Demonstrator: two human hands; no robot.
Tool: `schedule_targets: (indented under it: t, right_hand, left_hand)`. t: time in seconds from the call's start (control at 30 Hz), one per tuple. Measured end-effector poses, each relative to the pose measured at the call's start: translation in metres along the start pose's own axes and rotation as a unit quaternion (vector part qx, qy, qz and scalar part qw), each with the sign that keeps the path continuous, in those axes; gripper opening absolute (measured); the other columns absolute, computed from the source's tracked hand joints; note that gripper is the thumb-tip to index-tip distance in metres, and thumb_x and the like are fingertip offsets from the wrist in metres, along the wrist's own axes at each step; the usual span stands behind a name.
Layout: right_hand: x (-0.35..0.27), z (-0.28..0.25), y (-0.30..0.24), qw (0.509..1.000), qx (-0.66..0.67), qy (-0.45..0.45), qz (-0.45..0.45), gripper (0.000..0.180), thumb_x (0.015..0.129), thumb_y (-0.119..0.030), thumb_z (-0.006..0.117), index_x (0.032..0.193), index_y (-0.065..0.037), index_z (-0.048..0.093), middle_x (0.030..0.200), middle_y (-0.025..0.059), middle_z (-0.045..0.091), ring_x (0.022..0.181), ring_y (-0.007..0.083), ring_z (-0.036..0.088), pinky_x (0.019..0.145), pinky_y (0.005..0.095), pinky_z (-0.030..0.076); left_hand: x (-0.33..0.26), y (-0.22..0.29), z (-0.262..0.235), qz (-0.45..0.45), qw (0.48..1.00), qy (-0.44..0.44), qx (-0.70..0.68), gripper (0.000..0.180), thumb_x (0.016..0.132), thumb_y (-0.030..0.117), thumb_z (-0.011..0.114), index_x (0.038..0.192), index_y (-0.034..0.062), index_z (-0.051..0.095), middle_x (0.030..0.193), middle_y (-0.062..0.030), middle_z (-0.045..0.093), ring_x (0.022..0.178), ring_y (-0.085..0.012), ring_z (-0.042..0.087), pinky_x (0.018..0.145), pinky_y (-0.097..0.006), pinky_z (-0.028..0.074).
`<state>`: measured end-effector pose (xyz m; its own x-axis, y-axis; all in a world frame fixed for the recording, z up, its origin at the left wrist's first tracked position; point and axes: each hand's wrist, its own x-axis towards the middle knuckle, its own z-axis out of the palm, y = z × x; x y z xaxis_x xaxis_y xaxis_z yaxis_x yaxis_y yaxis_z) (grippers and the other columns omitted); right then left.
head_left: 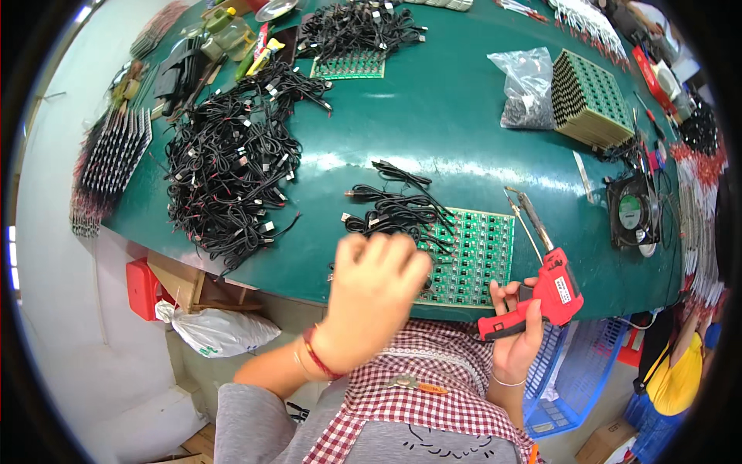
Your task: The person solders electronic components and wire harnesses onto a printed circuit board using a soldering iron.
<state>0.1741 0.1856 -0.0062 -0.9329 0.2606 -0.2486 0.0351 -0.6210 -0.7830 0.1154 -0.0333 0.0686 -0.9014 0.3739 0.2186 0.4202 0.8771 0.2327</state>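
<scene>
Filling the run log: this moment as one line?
left hand: near black cables, grip unclear | right hand: holding red soldering gun | circuit-board panel: on green table, cables overlapping its left part

On the table (448, 116), a circuit panel (483, 259) lies near the front edge. Some cables (398, 210) lie partly over its left side. Farther left is the cable heap (232, 166). Behind, to the right, a bag (528, 93) sits beside the panel stack (591, 100).

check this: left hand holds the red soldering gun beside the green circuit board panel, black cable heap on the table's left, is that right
Wrong hand: the head view shows the right hand holding the red soldering gun beside the green circuit board panel, with a black cable heap on the left of the table.
</scene>
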Motion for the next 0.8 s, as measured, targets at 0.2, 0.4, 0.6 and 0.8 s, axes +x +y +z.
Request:
schedule_targets:
  t: [0.2, 0.4, 0.6, 0.8]
  right_hand:
    - [0.006, -0.002, -0.002, 1.000, 0.002, -0.001, -0.004, 0.033, 0.097, -0.028, 0.051, 0.121, -0.007, 0.044, 0.100, 0.0120, 0.057, 0.100, 0.0227, 0.058, 0.103, 0.0521, 0.040]
    - [0.000, 0.004, -0.002, 1.000, -0.018, 0.002, -0.008, 0.033, 0.096, -0.025, 0.054, 0.120, -0.006, 0.044, 0.093, 0.0119, 0.058, 0.093, 0.0219, 0.059, 0.101, 0.0507, 0.043]
    - [0.000, -0.001, 0.003, 1.000, -0.015, 0.019, -0.012, 0.036, 0.093, -0.024, 0.056, 0.120, -0.005, 0.042, 0.093, 0.0132, 0.059, 0.089, 0.0228, 0.061, 0.101, 0.0499, 0.044]
    - [0.001, -0.002, -0.004, 0.999, -0.039, 0.004, -0.010, 0.032, 0.096, -0.026, 0.052, 0.119, -0.005, 0.045, 0.090, 0.0115, 0.059, 0.090, 0.0224, 0.060, 0.101, 0.0483, 0.044]
  left_hand:
    - [0.059, -0.106, 0.008, -0.178, 0.977, -0.063, -0.104, 0.012, 0.081, 0.004, 0.057, 0.091, 0.0079, 0.060, 0.109, -0.0073, 0.058, 0.103, -0.0300, 0.055, 0.086, -0.042, 0.044]
    - [0.142, -0.258, 0.031, -0.271, 0.950, -0.008, 0.155, 0.068, 0.075, 0.055, 0.066, 0.133, 0.0224, 0.050, 0.152, -0.0116, 0.022, 0.134, -0.0439, 0.025, 0.099, -0.069, 0.027]
    - [0.141, -0.250, 0.055, -0.317, 0.946, -0.001, 0.070, 0.077, 0.077, 0.066, 0.056, 0.122, 0.0036, 0.058, 0.136, -0.0175, 0.040, 0.123, -0.0415, 0.039, 0.097, -0.056, 0.036]
    - [0.103, -0.136, 0.053, -0.180, 0.977, -0.084, 0.079, 0.068, 0.078, 0.058, 0.063, 0.119, 0.0040, 0.059, 0.140, -0.0243, 0.037, 0.119, -0.0474, 0.043, 0.098, -0.062, 0.036]
